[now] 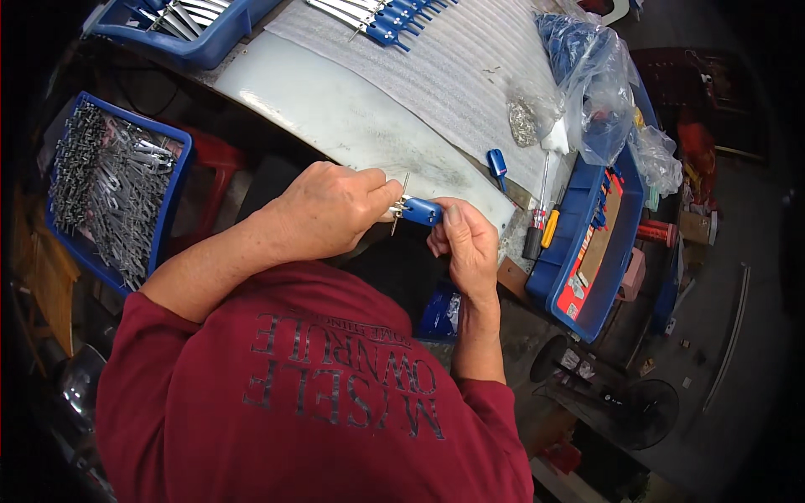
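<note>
Between my two hands, over the near edge of the table, is a small blue handle piece with metal parts [421,211] at its left end. A thin metal rod stands crosswise at that end. My left hand [329,208] is closed, with thumb and fingers pinching the metal end. My right hand [468,245] pinches the right end of the blue piece between thumb and fingers. How the fingertips sit on the metal is partly hidden. Just beyond my right hand lies a loose blue piece with a dark tip [497,166].
A blue bin of metal parts [117,193] stands left. Blue-handled metal pieces [390,21] lie on the foam sheet [470,92]. Right are screwdrivers [533,235], a blue crate [549,285] and plastic bags [599,92]. Another blue tray [201,52] sits top left.
</note>
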Demonstrator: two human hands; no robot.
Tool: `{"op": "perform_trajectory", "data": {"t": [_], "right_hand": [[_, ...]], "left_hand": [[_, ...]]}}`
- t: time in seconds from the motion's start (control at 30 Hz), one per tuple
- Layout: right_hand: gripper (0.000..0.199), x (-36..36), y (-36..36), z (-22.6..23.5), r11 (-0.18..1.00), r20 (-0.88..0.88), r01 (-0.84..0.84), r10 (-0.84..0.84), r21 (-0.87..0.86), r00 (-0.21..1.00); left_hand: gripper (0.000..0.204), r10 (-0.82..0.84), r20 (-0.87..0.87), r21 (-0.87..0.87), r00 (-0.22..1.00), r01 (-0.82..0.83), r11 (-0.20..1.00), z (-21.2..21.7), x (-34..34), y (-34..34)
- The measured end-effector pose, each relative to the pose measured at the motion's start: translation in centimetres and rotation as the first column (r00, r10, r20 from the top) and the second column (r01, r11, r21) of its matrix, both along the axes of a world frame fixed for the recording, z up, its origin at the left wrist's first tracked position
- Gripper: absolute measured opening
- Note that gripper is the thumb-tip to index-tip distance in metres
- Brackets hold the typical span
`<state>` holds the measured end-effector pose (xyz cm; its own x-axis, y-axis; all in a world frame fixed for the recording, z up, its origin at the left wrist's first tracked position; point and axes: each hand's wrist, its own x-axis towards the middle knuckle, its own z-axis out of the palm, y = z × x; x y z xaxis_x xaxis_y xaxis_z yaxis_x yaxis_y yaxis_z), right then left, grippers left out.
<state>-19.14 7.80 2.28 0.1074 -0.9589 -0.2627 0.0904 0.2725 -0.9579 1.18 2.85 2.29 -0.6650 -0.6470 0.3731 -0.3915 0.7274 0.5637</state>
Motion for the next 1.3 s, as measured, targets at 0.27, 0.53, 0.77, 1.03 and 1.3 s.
{"op": "perform_trajectory", "data": {"t": [0.27, 0.53, 0.77, 1.03, 1.3], "right_hand": [[0.019, -1.6, -0.4, 0.0, 0.923, -0.527, -0.215, 0.015, -0.32, 0.85], [0.016, -0.2, -0.1, -0.8, 0.956, -0.541, -0.044, -0.126, -0.291, 0.831], [0.02, 0.1, -0.3, -0.7, 0.971, -0.38, 0.066, -0.152, -0.228, 0.913], [0.022, 0.1, -1.3, -1.2, 0.975, -0.12, 0.188, -0.202, -0.12, 0.972], [0.022, -0.7, -1.8, -0.8, 0.97, -0.148, 0.211, -0.228, -0.121, 0.962]], "left_hand": [[0.024, -0.007, -0.056, 0.06, 0.998, 0.01, 0.998, -0.1, 0.0, 0.1], [0.021, 0.036, -0.042, -0.02, 0.998, -0.037, 0.999, -1.0, -0.3, -0.6], [0.024, 0.086, -0.078, -0.068, 0.993, -0.092, 0.993, 0.1, 0.2, -1.2], [0.023, 0.122, -0.072, -0.118, 0.99, -0.13, 0.985, 0.7, 0.4, -3.2], [0.022, 0.101, -0.079, -0.09, 0.992, -0.108, 0.99, 0.1, 0.0, -3.0]]}}
